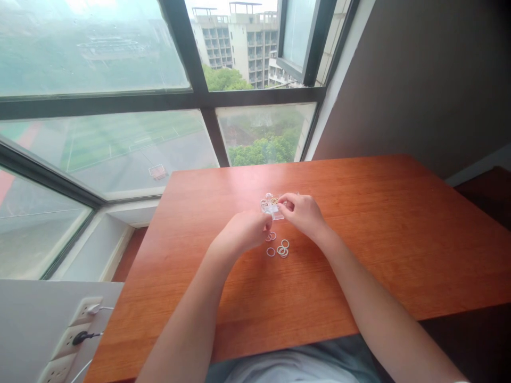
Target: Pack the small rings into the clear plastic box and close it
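Note:
A small clear plastic box with compartments sits on the table, holding several hair-tie-like rings, some yellowish and some pale. My right hand is over its right side, thumb and forefinger pinched together beside the yellowish rings; whatever is between the fingertips is too small to make out. Just in front of the box, my left hand is closed with its fingers curled under, so its contents are hidden. Near its fingertips lie two pinkish rings. Closer to me are a lilac ring and several pale greenish rings, some overlapping.
The reddish-brown wooden table reaches to the window frame at the back. A grey wall rises at the right. Sockets with plugged-in cables are on the low wall at the lower left.

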Demonstrator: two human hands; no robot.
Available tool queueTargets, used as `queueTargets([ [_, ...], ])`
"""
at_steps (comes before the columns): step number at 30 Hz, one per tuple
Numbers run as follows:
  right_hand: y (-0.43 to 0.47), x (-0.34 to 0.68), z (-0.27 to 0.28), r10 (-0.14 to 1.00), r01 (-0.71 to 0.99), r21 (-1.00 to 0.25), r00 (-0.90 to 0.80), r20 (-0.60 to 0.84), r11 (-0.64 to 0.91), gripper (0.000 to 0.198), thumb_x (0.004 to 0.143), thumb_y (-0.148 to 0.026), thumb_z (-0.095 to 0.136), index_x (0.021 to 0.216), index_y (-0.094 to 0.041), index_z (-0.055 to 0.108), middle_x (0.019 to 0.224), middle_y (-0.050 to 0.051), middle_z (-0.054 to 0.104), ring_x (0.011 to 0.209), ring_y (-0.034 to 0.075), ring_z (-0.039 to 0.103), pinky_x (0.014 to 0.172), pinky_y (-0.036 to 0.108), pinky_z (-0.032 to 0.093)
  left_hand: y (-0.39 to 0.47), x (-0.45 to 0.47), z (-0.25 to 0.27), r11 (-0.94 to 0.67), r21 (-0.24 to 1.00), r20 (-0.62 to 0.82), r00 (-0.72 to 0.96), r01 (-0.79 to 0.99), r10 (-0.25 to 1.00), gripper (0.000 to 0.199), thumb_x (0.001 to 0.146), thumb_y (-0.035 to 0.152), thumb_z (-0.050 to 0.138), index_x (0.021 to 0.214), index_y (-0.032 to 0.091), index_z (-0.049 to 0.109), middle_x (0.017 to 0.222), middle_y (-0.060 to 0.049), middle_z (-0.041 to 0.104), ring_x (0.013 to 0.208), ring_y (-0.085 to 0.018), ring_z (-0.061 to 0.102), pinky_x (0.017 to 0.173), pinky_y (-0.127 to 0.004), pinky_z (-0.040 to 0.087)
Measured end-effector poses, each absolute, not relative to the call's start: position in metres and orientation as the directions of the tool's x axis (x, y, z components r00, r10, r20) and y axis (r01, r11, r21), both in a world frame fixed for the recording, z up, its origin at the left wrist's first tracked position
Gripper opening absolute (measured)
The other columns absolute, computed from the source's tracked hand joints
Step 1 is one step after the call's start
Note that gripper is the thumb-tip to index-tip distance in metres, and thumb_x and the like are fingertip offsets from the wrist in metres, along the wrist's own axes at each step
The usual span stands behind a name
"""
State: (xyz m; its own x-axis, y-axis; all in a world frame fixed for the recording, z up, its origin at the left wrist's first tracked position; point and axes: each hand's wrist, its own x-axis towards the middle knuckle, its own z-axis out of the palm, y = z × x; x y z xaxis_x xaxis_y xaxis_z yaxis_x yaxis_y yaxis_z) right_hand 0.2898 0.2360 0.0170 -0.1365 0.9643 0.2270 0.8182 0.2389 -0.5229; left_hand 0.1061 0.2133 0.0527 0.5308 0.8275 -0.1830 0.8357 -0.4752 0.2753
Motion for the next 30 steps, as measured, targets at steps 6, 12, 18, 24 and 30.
queueTargets([
  [6,0.238,0.299,0.024,0.972,0.813,-0.542,-0.125,0.2,0.215,0.016,0.08,-0.025,0.057,0.086,-0.023,0.071,0.066,-0.002,0.066,0.063,0.014,0.058,0.059,0.024,0.035,0.203,0.134,0.047,-0.604,0.224,-0.173,0.641,0.765,0.748,0.015,0.083,0.015,0.051,0.085,0.017,0.066,0.081,-0.008,0.069,0.071,-0.019,0.063,0.058,-0.026,0.041],
  [12,0.238,0.302,0.027,0.972,0.812,-0.545,-0.115,0.205,0.211,0.015,0.082,-0.028,0.057,0.086,-0.023,0.071,0.065,-0.001,0.066,0.064,0.014,0.059,0.06,0.024,0.036,0.201,0.143,0.031,-0.65,0.13,-0.188,0.662,0.749,0.725,0.016,0.087,0.018,0.049,0.082,0.016,0.064,0.083,-0.009,0.068,0.074,-0.022,0.066,0.062,-0.029,0.046],
  [18,0.238,0.303,0.03,0.975,0.824,-0.53,-0.118,0.189,0.203,0.016,0.083,-0.03,0.057,0.087,-0.024,0.071,0.068,-0.001,0.067,0.063,0.014,0.058,0.059,0.024,0.035,0.204,0.145,0.036,-0.621,0.121,-0.201,0.632,0.774,0.749,0.015,0.084,0.022,0.051,0.08,0.016,0.064,0.079,-0.009,0.069,0.067,-0.022,0.065,0.057,-0.029,0.043],
  [24,0.234,0.314,0.037,0.976,0.826,-0.521,-0.199,0.089,0.216,0.018,0.083,-0.03,0.054,0.077,-0.022,0.07,0.067,0.0,0.067,0.062,0.014,0.057,0.056,0.024,0.033,0.219,0.126,0.048,-0.439,0.159,-0.044,0.451,0.884,0.892,0.017,0.085,0.023,0.048,0.085,0.02,0.065,0.092,-0.006,0.071,0.074,-0.017,0.063,0.057,-0.024,0.038],
  [30,0.227,0.316,0.042,0.922,0.798,-0.527,-0.381,-0.063,0.294,0.018,0.081,-0.025,0.054,0.071,-0.02,0.068,0.073,0.001,0.068,0.067,0.014,0.058,0.058,0.023,0.033,0.232,0.111,0.035,-0.307,0.212,0.122,0.287,0.928,0.95,0.015,0.086,0.026,0.05,0.088,0.023,0.065,0.09,-0.002,0.071,0.074,-0.017,0.063,0.06,-0.025,0.038],
])
